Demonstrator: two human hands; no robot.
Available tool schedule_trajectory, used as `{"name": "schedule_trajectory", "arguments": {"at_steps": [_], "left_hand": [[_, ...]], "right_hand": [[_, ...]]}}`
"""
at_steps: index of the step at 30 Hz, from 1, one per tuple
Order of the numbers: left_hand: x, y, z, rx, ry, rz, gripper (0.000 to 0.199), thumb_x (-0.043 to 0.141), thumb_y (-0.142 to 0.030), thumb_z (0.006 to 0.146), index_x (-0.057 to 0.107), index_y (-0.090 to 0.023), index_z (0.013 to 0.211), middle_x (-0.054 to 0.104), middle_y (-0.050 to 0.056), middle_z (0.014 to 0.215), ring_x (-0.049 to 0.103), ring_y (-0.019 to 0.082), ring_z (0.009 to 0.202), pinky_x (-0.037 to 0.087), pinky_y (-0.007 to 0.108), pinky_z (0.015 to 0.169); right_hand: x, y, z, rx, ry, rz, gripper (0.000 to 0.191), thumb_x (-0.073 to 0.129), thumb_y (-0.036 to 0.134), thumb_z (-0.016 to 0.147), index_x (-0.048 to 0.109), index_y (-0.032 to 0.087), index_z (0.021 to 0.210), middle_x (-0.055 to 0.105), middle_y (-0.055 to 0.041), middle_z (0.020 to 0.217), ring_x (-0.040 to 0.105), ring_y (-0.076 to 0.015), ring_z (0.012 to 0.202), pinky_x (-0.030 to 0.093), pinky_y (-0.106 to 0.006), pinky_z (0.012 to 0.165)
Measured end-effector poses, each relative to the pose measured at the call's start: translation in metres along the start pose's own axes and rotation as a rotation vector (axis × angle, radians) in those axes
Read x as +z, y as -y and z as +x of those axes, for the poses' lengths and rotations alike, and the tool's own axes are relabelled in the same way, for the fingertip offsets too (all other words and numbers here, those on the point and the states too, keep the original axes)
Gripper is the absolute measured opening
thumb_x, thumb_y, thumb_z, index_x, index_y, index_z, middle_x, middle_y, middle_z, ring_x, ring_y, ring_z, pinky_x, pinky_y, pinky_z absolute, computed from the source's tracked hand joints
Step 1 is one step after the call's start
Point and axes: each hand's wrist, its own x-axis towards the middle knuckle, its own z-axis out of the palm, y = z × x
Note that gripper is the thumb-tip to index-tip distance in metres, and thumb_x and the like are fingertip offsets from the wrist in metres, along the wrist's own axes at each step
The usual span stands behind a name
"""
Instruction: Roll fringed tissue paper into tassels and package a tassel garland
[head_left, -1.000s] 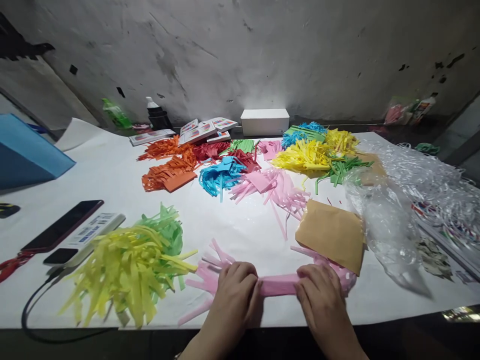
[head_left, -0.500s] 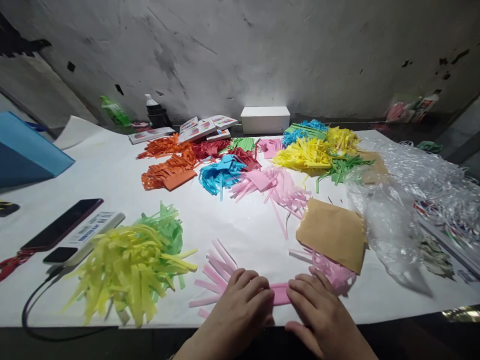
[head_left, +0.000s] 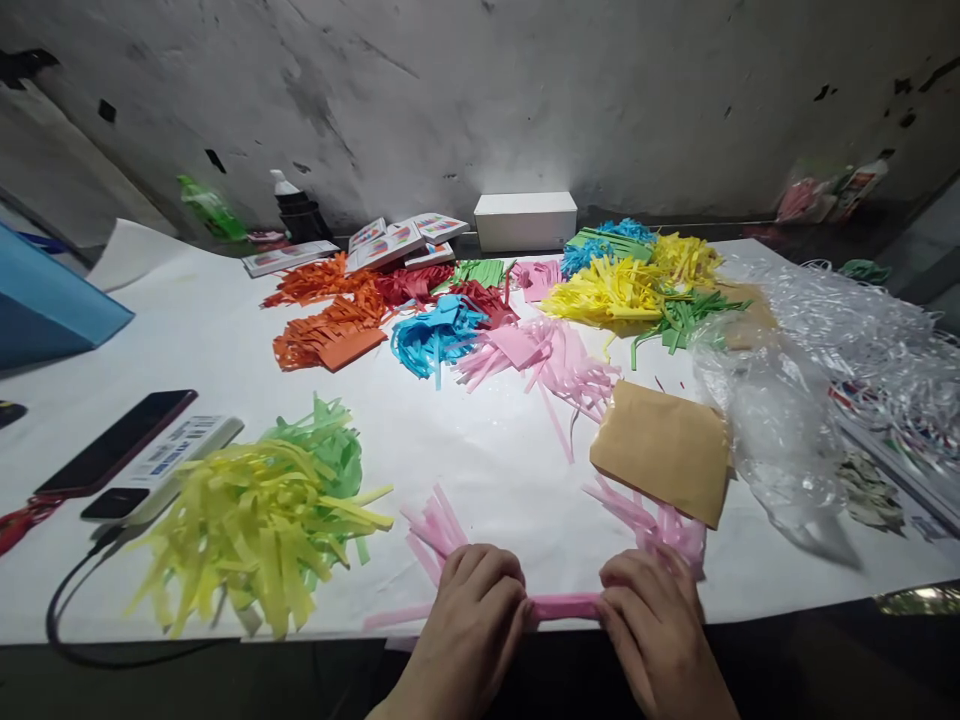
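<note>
At the table's front edge a pink tissue-paper tassel stretches between my two hands, its middle rolled into a narrow band. My left hand is closed around the band's left part, and cut pink strips fan out beyond it. My right hand grips the band's right part, with more pink strips spreading behind it. My thumbs are partly hidden under the paper. Just past my right hand lies a brown paper envelope. To the left of my left hand sits a heap of yellow fringed paper with green fringe behind it.
Fringed paper bundles in orange, blue, pink and yellow lie across the back. A phone and a cabled white device lie left. Clear plastic spreads right. A white box stands by the wall.
My hands have moved slightly apart and nearer the table's front edge, fingers now curled around the pink band. The band looks narrower and more rolled. The view has shifted slightly.
</note>
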Motion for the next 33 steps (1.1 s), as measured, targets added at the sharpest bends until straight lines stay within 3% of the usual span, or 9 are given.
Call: {"name": "schedule_trajectory", "arguments": {"at_steps": [3, 5, 8, 10, 16, 21, 27, 30, 33], "left_hand": [[0.003, -0.002, 0.002, -0.076, -0.014, 0.052, 0.014, 0.058, -0.008, 0.088, 0.054, -0.019, 0.080, 0.062, 0.003, 0.087, 0.053, 0.021, 0.083, 0.038, 0.038, 0.080], [0.005, -0.002, 0.003, -0.070, -0.031, 0.061, 0.013, 0.060, -0.007, 0.088, 0.056, -0.019, 0.084, 0.063, 0.003, 0.090, 0.054, 0.021, 0.084, 0.036, 0.038, 0.082], [0.004, 0.000, 0.005, 0.093, 0.005, -0.006, 0.015, 0.057, -0.006, 0.092, 0.060, -0.020, 0.090, 0.066, 0.001, 0.091, 0.054, 0.019, 0.084, 0.035, 0.037, 0.086], [0.002, 0.000, 0.004, 0.189, 0.030, -0.032, 0.017, 0.055, -0.005, 0.094, 0.062, -0.021, 0.093, 0.067, 0.000, 0.089, 0.053, 0.018, 0.083, 0.035, 0.035, 0.085], [0.001, 0.002, -0.003, 0.234, 0.001, -0.023, 0.015, 0.050, -0.009, 0.098, 0.060, -0.019, 0.093, 0.067, 0.002, 0.086, 0.051, 0.019, 0.080, 0.036, 0.035, 0.082], [0.003, -0.006, -0.005, 0.074, -0.021, -0.012, 0.018, 0.049, -0.007, 0.096, 0.058, -0.019, 0.087, 0.065, 0.002, 0.086, 0.052, 0.019, 0.080, 0.034, 0.036, 0.082], [0.003, -0.025, 0.005, -0.194, 0.102, 0.092, 0.015, 0.049, -0.009, 0.090, 0.058, -0.019, 0.082, 0.061, 0.005, 0.091, 0.053, 0.024, 0.085, 0.035, 0.044, 0.085], [0.004, -0.028, 0.010, -0.267, 0.166, 0.122, 0.015, 0.050, -0.010, 0.089, 0.061, -0.019, 0.084, 0.062, 0.006, 0.093, 0.054, 0.026, 0.088, 0.034, 0.047, 0.085], [0.005, -0.028, 0.012, -0.283, 0.217, 0.111, 0.017, 0.048, -0.010, 0.091, 0.062, -0.019, 0.087, 0.064, 0.006, 0.095, 0.054, 0.026, 0.089, 0.035, 0.048, 0.087]], "right_hand": [[0.006, 0.003, -0.001, 0.073, -0.068, -0.051, 0.013, 0.058, 0.010, 0.092, 0.057, 0.021, 0.083, 0.064, -0.0026, 0.091, 0.063, -0.0198, 0.092, 0.028, -0.047, 0.110], [0.007, 0.005, 0.001, 0.037, -0.087, -0.045, 0.014, 0.054, 0.005, 0.091, 0.061, 0.017, 0.092, 0.064, -0.0054, 0.095, 0.063, -0.0203, 0.094, 0.031, -0.046, 0.108], [0.004, 0.006, 0.007, -0.141, -0.065, 0.023, 0.033, 0.043, -0.004, 0.087, 0.064, 0.012, 0.106, 0.066, -0.0082, 0.097, 0.061, -0.0207, 0.096, 0.040, -0.040, 0.101], [0.001, 0.004, 0.008, -0.219, -0.046, 0.043, 0.030, 0.045, -0.003, 0.086, 0.066, 0.011, 0.102, 0.067, -0.0084, 0.094, 0.060, -0.0217, 0.096, 0.041, -0.039, 0.099], [-0.004, 0.000, 0.002, -0.235, -0.020, 0.076, 0.019, 0.050, 0.004, 0.092, 0.067, 0.013, 0.097, 0.065, -0.0057, 0.086, 0.058, -0.0206, 0.089, 0.038, -0.043, 0.101], [0.001, 0.005, -0.005, -0.114, -0.020, 0.053, 0.016, 0.054, 0.004, 0.092, 0.064, 0.017, 0.097, 0.065, -0.0041, 0.088, 0.058, -0.0210, 0.092, 0.030, -0.046, 0.105], [0.020, 0.020, -0.011, 0.151, -0.146, -0.017, 0.013, 0.057, 0.011, 0.091, 0.060, 0.021, 0.085, 0.064, -0.0019, 0.087, 0.060, -0.0198, 0.087, 0.027, -0.046, 0.105], [0.024, 0.026, -0.008, 0.131, -0.177, -0.060, 0.017, 0.051, 0.010, 0.093, 0.065, 0.020, 0.096, 0.067, -0.0044, 0.095, 0.062, -0.0209, 0.094, 0.024, -0.048, 0.111], [0.024, 0.026, -0.006, 0.007, -0.193, -0.040, 0.029, 0.042, 0.008, 0.096, 0.068, 0.017, 0.105, 0.070, -0.0049, 0.095, 0.063, -0.0216, 0.098, 0.021, -0.051, 0.116]]}}
